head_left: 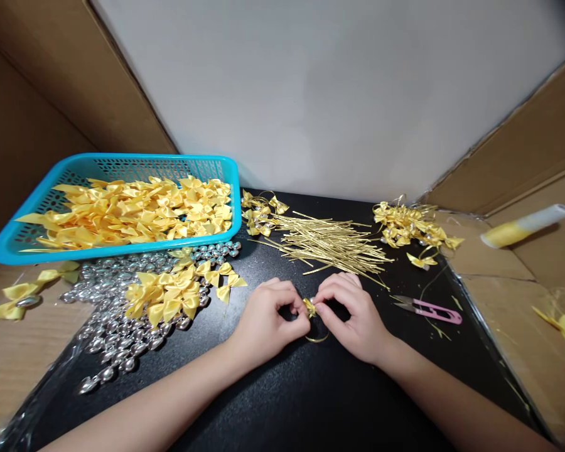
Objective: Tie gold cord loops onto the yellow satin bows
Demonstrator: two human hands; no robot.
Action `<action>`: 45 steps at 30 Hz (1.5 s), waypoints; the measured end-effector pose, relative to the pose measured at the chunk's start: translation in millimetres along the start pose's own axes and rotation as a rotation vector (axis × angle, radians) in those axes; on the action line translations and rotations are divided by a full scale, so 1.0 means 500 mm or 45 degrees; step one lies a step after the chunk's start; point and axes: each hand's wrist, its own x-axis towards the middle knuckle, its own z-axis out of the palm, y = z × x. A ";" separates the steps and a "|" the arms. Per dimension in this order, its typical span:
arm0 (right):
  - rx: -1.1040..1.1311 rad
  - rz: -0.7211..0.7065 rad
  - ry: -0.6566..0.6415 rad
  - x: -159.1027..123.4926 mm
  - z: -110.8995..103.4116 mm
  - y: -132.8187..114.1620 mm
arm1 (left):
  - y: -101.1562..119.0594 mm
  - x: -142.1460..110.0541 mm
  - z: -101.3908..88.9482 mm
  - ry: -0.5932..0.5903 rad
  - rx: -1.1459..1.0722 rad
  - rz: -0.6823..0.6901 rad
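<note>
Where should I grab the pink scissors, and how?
Pinch the pink handle near its rounded right end, coming from above and the right. The scissors lie flat on the black table, pointed metal blades facing left, so that side is probably pokier.

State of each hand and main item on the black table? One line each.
Left bare hand: pinching the bow
Right bare hand: pinching the bow
Small shiny yellow bow: held between both hands' fingertips
Turquoise plastic basket: heaped with yellow bows
Shiny silver beads: spread loose, partly covered by bows
Thin gold cords: loose, criss-crossed pile
Pink-handled metal snips: lying down, blades apart
</note>
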 end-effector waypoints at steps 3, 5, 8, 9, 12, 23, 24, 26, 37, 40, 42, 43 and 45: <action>0.023 -0.010 -0.025 0.000 -0.002 -0.001 | 0.001 -0.001 -0.001 -0.002 0.006 0.002; 0.026 -0.020 -0.028 -0.001 -0.004 -0.001 | 0.001 -0.001 -0.002 -0.002 0.005 0.005; 0.008 -0.042 -0.016 -0.004 -0.005 0.000 | 0.001 -0.002 -0.002 0.001 0.000 0.007; -0.002 -0.054 -0.018 -0.005 -0.004 0.001 | 0.001 -0.002 -0.001 0.000 0.001 0.008; -0.060 -0.086 -0.033 -0.008 -0.001 0.003 | -0.001 -0.002 0.000 0.004 0.007 0.011; -0.194 -0.214 0.064 -0.006 0.004 0.002 | -0.002 -0.003 0.000 0.016 0.007 0.006; -0.181 -0.211 0.068 -0.006 0.004 0.001 | -0.001 -0.002 0.000 0.013 0.009 0.007; -0.127 -0.179 0.074 -0.004 0.002 0.001 | 0.000 -0.001 0.000 0.008 0.023 0.010; 0.212 0.028 0.065 0.007 -0.005 0.012 | 0.006 -0.014 -0.002 0.163 -0.003 0.071; 0.220 0.036 0.071 0.007 -0.005 0.015 | 0.006 -0.011 -0.005 0.132 -0.051 0.113; 0.228 0.042 0.069 0.007 -0.004 0.017 | 0.004 -0.008 -0.005 0.058 -0.058 0.133; 0.234 0.047 0.067 0.007 -0.005 0.019 | 0.003 -0.006 -0.005 0.030 -0.054 0.131; 0.246 0.060 0.054 0.007 -0.005 0.021 | 0.000 -0.003 -0.005 -0.005 -0.038 0.117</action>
